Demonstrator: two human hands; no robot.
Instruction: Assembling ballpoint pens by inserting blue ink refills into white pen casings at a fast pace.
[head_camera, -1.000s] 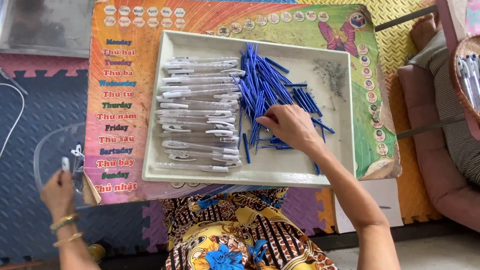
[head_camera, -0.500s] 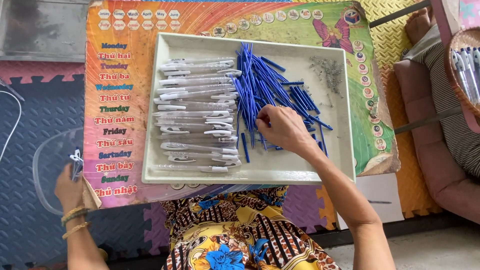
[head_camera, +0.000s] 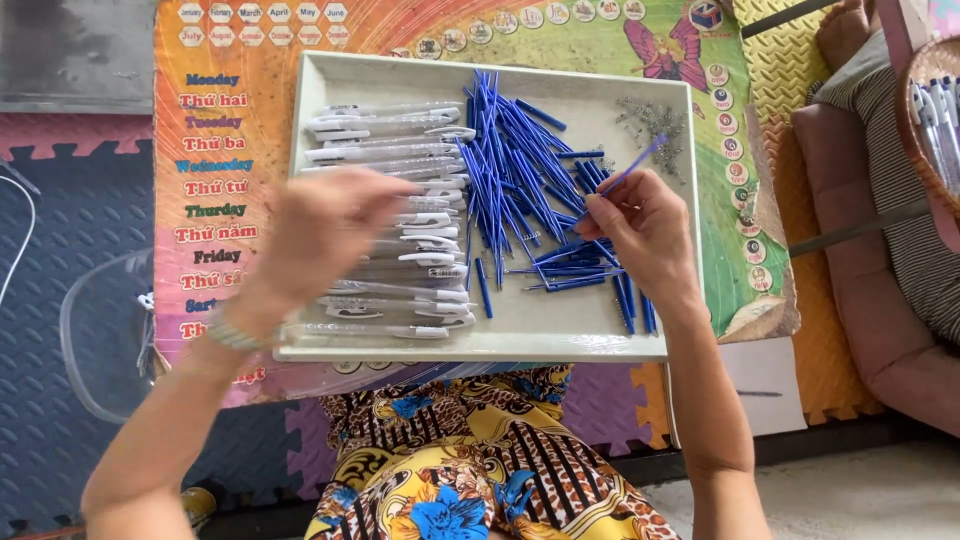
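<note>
Moved: left hand (head_camera: 325, 230) swung in from the clear plastic container (head_camera: 95, 335) to above the white pen barrels (head_camera: 395, 215); blurred, grip impossible to tell.
Tray (head_camera: 520, 325): pale, shallow, set on a colourful poster mat (head_camera: 200, 190).
Blue refills (head_camera: 520, 175): heaped at the tray's centre.
Right hand (head_camera: 645, 235): fingertips pinching one blue refill (head_camera: 632, 168), tip angled up toward the small springs (head_camera: 650, 122).
Handling: likely light, thin, slightly bendy; best pinched near mid-length.
</note>
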